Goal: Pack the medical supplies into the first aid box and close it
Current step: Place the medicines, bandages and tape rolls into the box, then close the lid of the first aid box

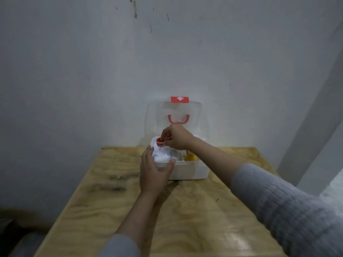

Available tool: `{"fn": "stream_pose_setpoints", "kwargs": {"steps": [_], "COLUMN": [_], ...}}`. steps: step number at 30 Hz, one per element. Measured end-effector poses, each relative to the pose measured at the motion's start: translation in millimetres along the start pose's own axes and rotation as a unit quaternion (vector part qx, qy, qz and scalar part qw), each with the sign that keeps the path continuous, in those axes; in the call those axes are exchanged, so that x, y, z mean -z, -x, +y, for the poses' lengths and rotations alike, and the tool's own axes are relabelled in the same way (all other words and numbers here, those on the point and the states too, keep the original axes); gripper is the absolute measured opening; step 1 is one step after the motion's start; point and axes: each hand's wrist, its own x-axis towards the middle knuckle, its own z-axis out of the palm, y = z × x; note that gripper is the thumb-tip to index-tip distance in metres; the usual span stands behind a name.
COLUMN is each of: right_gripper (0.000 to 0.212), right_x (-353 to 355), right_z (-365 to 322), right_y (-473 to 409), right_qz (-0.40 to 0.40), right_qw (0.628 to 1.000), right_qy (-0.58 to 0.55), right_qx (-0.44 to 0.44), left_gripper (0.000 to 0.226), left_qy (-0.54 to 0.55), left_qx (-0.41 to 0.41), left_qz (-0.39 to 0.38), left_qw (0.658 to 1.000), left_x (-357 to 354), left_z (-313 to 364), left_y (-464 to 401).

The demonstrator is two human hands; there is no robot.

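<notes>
A white first aid box (193, 170) stands open at the far end of the wooden table, its clear lid (157, 115) upright against the wall, with a red handle and a red cross label. My right hand (177, 137) hovers over the box's left part, pinching two small red-rimmed tape rolls (160, 141). My left hand (154, 171) is at the box's front left corner, fingers spread around its wall. White packets (161, 155) and a yellow item (190, 157) lie inside the box.
The wooden table (185, 210) has dark smudges on its left side and ends at a white wall right behind the box. A pale slanted beam (311, 138) runs along the right.
</notes>
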Motion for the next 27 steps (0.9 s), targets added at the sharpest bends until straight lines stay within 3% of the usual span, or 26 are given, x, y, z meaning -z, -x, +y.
{"fn": "stream_pose_setpoints", "kwargs": {"steps": [9,13,15,17,22,27], "right_gripper": [0.026,0.026,0.031,0.045,0.062,0.040], "right_x": [-10.4,18.9,35.4,51.3,71.2,68.1], "right_z": [0.6,9.7,18.5,27.8,44.3,47.6], "right_y": [-15.6,-11.0,-11.5,-15.8,-35.2,-35.9], "right_qz": [-0.025,0.134,0.247,0.306,0.220,0.232], "right_qw": [1.000,0.990,0.966,0.945,0.963,0.956], "right_qy": [0.006,0.027,0.067,0.115,0.145,0.180], "right_qx": [-0.006,0.020,0.031,0.012,-0.061,-0.007], "left_gripper": [0.087,0.086,0.085,0.085,0.087,0.087], "left_qy": [-0.007,-0.009,-0.010,-0.014,-0.024,-0.030], "left_qx": [-0.014,-0.028,-0.025,-0.020,-0.019,-0.012], "left_qz": [0.007,0.009,0.011,0.011,0.007,0.003], "left_qw": [1.000,1.000,1.000,1.000,0.999,0.999], "left_x": [1.0,0.4,-0.6,-1.7,-2.2,-1.6], "left_z": [-3.7,-5.1,-4.8,-5.3,-7.6,-6.1], "left_y": [-4.5,-3.2,-3.3,-4.0,-4.1,-4.6]}}
